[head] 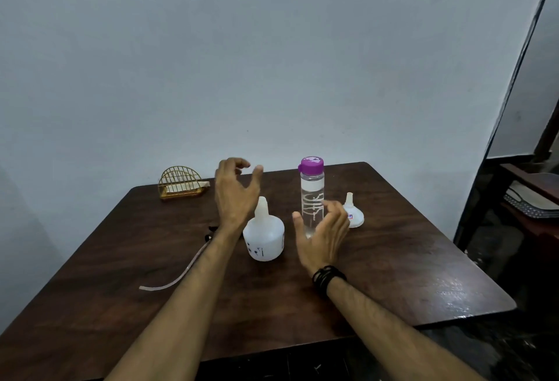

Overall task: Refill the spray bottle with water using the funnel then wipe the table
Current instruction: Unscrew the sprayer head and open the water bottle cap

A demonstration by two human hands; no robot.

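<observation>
A white spray bottle body (263, 237) without its head stands mid-table. To its left lies the sprayer's thin tube (178, 277), its black head mostly hidden by my left forearm. A clear water bottle (312, 196) with a purple cap stands upright behind my right hand. Right of it a white funnel (353, 212) rests wide end down. My left hand (234, 193) hovers above and behind the spray bottle, fingers loosely curled, holding nothing. My right hand (325, 235) is spread open just in front of the water bottle, not visibly touching it.
The dark wooden table (408, 274) stands against a pale wall. A gold wire napkin holder (181, 182) with napkins sits at the back left corner. Dark furniture with a keyboard-like item (532, 202) stands off to the right.
</observation>
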